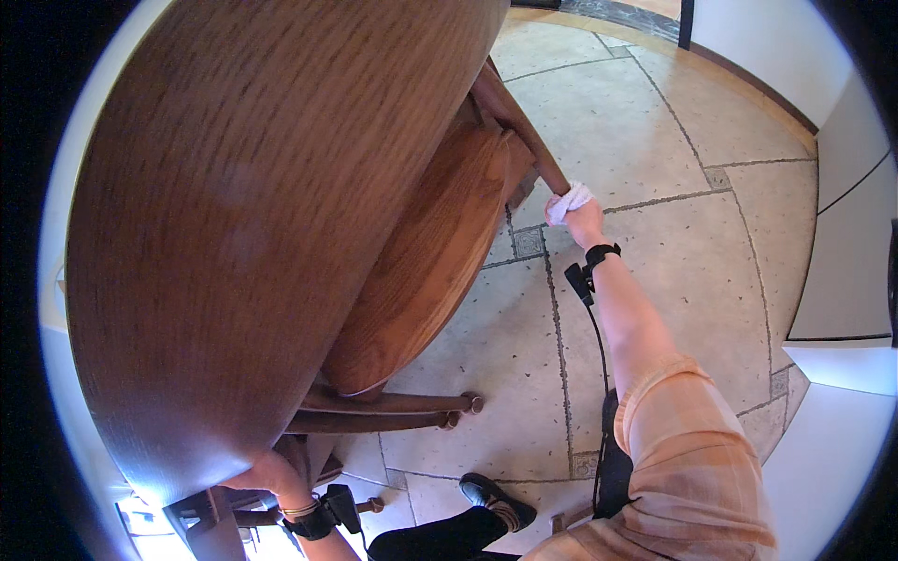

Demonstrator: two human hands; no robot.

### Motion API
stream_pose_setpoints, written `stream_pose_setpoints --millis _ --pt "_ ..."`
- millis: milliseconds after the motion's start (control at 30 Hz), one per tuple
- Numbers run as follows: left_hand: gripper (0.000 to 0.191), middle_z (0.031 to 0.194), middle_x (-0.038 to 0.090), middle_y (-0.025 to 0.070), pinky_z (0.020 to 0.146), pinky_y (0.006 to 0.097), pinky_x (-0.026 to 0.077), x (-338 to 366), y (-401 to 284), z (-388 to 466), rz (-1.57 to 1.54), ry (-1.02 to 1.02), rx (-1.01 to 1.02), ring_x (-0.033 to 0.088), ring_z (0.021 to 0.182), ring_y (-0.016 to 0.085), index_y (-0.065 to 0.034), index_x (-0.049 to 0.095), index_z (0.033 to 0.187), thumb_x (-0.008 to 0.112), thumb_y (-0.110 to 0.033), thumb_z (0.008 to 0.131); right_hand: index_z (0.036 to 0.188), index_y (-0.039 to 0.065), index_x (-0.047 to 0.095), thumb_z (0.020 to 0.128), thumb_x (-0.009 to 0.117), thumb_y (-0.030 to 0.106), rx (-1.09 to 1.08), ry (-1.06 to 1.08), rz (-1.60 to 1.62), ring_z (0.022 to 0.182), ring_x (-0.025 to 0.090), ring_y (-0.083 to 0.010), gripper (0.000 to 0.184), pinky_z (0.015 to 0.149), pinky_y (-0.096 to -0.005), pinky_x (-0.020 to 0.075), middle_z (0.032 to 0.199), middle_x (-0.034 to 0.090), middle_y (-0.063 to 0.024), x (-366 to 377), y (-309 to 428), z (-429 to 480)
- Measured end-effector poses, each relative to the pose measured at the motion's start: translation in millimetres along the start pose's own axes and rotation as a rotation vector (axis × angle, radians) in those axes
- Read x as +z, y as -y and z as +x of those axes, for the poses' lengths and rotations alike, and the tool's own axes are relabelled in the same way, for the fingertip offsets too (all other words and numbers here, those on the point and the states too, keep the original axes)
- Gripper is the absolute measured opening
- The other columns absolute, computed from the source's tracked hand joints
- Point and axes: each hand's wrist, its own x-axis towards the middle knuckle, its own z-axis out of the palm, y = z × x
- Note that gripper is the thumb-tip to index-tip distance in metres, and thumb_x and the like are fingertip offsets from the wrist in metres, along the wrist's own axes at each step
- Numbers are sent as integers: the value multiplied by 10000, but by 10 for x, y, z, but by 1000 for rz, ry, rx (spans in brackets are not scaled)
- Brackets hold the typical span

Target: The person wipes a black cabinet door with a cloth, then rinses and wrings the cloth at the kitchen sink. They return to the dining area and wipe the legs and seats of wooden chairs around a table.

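Note:
My right hand (587, 221) grips a white cloth (570, 203) wrapped around the end of a wooden chair rail (537, 144). Beside that rail is the chair's brown wooden seat (435, 266), partly hidden by the big wooden tabletop (245, 210). At the near edge of the tabletop is my left hand (261, 475); its fingers are out of sight beneath the edge, so its grip cannot be made out. Both wrists carry black straps with small devices and cables.
Two dark wooden bars with rounded ends (421, 404) jut out below the seat. More wooden furniture (217, 519) stands at lower left. Stone-look tiles (659, 280) cover the floor. Pale cabinet fronts (852, 259) line the right side. My shoe (494, 499) is at the bottom.

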Motion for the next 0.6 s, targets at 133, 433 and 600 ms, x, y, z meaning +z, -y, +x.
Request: stream_pose_setpoints --millis 133,433,600 --pt "503 1201 504 168 971 395 386 7 -49 20 -214 16 -64 500 1057 275 12 415 1198 689 10 777 952 111 656 671 725 350 -106 -93 99 893 623 -349 376 750 -411 497 905 663 -162 -77 451 -14" --pt "527 1233 477 175 998 408 357 11 -146 0 -327 21 -91 479 1087 280 1 391 1212 686 18 776 1104 49 594 710 671 158 -115 -356 439 1100 504 -373 417 941 -421 396 1129 574 -212 -117 1403 -248" --pt "601 1240 444 177 1018 442 306 -4 -217 11 -267 43 -92 440 1121 288 -5 364 1257 713 -22 767 1295 75 466 745 598 30 -419 -389 473 1253 314 -386 568 1061 -430 246 1321 423 -184 -73 1687 -470"
